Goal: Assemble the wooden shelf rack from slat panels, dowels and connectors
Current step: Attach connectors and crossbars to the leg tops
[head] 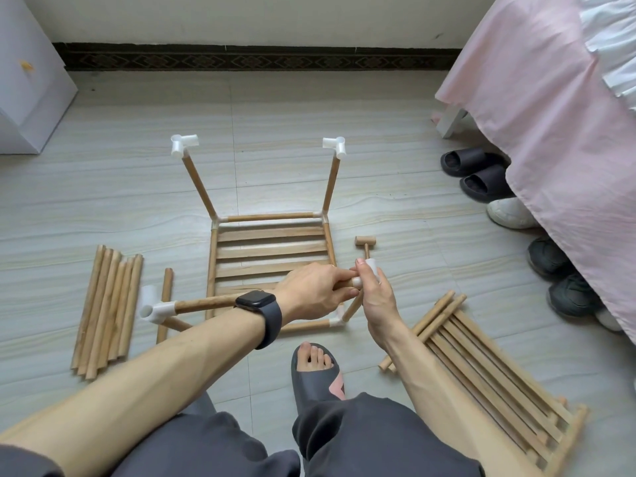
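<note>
The rack [272,234] stands mid-floor, roughly 1 tier into the build: 1 slat panel sits framed by rails, with 4 uprights rising from its corners. The 2 far uprights carry top connectors [184,144], and so does the near-left one. The hands are close together at the near-right corner. The left hand [311,294] grips the end of a top rail [206,302], and the right hand [378,299] is clamped round the last connector [371,265]. The rail looks to be going into it.

By my reckoning, the other top rails, the second panel [488,373] and any higher tier are still to do.

The wood is pale, round and smooth with visible grain. The connectors are white, glossy plastic sockets.

7 or so loose dowels [106,304] lie at the left, a small mallet [365,242] lies just beside the rack, and the tiles [137,201] are streaked grey.
</note>
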